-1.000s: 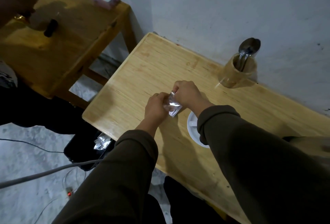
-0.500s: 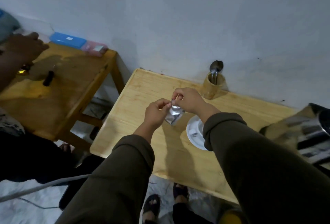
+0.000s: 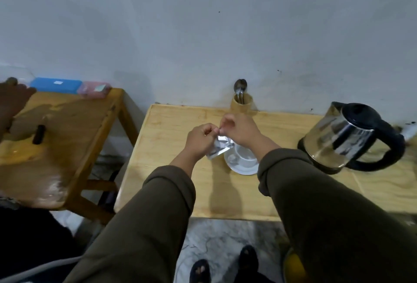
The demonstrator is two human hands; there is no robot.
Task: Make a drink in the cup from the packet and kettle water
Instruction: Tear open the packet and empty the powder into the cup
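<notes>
The left hand [image 3: 199,139] and right hand [image 3: 239,130] pinch the silver foil packet [image 3: 218,149] at its top edge. It hangs just beside the white cup [image 3: 244,155] on its saucer [image 3: 240,168].

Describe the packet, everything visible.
The packet is a small silver foil sachet, crinkled and shiny, no print legible. It hangs tilted in the air, just left of the white cup on its saucer. The left hand and right hand both pinch its top edge, as for tearing. Whether it is open yet cannot be told.
</notes>
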